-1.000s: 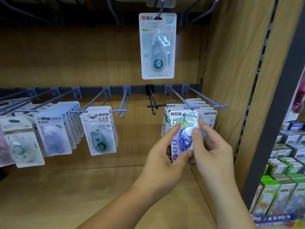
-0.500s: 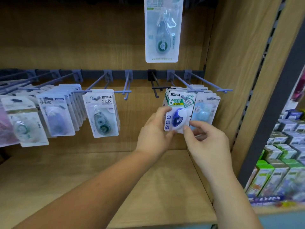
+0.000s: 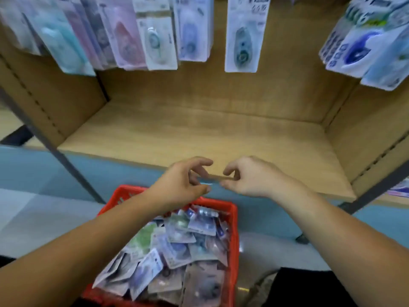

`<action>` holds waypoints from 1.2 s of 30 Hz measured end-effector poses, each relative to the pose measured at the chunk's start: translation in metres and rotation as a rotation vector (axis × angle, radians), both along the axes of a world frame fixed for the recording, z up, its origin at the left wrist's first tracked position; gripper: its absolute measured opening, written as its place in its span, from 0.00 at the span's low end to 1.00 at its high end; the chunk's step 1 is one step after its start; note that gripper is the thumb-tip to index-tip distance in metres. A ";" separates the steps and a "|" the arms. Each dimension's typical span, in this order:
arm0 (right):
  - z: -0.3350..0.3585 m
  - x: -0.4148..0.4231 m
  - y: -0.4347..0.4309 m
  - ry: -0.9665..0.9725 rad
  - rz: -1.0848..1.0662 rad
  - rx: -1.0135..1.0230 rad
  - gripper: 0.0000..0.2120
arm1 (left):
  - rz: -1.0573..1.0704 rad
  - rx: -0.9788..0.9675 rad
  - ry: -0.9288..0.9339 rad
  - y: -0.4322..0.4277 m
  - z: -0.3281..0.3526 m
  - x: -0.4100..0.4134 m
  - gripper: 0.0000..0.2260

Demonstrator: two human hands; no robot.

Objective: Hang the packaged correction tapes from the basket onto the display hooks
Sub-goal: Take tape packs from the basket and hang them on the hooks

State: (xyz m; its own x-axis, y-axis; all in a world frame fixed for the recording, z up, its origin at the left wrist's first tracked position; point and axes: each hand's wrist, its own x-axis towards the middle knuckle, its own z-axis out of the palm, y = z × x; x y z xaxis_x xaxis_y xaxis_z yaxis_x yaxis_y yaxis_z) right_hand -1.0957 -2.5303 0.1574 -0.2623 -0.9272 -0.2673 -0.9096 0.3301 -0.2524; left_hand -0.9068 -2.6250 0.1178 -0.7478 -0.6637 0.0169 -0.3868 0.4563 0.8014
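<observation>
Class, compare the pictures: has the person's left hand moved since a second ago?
Yes. The left hand has dropped away from the hanging packs, down to the wooden shelf's front edge, just above the red basket.

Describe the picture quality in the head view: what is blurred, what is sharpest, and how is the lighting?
Head view: motion blur smears the hanging packages, print unreadable; head view: the packs in the red basket are soft; head view: the left hand and right hand are sharpest; head view: lighting falls evenly on the wooden shelf.
</observation>
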 end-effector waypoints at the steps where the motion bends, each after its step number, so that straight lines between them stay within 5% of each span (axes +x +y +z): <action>1: -0.015 0.016 -0.006 -0.013 0.060 0.049 0.22 | 0.021 0.027 -0.034 0.000 -0.015 0.018 0.24; 4: -0.061 0.060 -0.017 -0.057 0.211 0.190 0.14 | 0.016 0.033 -0.142 -0.003 -0.051 0.065 0.26; 7: -0.103 0.079 -0.020 -0.051 0.278 0.265 0.18 | 0.025 0.042 -0.260 -0.009 -0.075 0.104 0.26; 17: -0.159 0.099 -0.017 -0.086 0.281 0.017 0.37 | 0.220 0.082 -0.565 -0.026 -0.129 0.207 0.17; 24: -0.174 0.172 -0.021 -0.042 0.546 0.060 0.26 | 0.241 0.214 -0.755 -0.010 -0.154 0.235 0.36; 29: -0.195 0.185 -0.019 -0.119 0.614 0.200 0.38 | 0.301 0.255 -0.822 -0.013 -0.174 0.245 0.46; 34: -0.216 0.177 -0.027 -0.058 0.656 0.233 0.41 | 0.211 0.165 -0.841 -0.004 -0.179 0.231 0.31; 36: -0.212 0.174 -0.037 -0.077 0.644 0.216 0.33 | 0.254 0.208 -0.785 -0.008 -0.179 0.233 0.34</action>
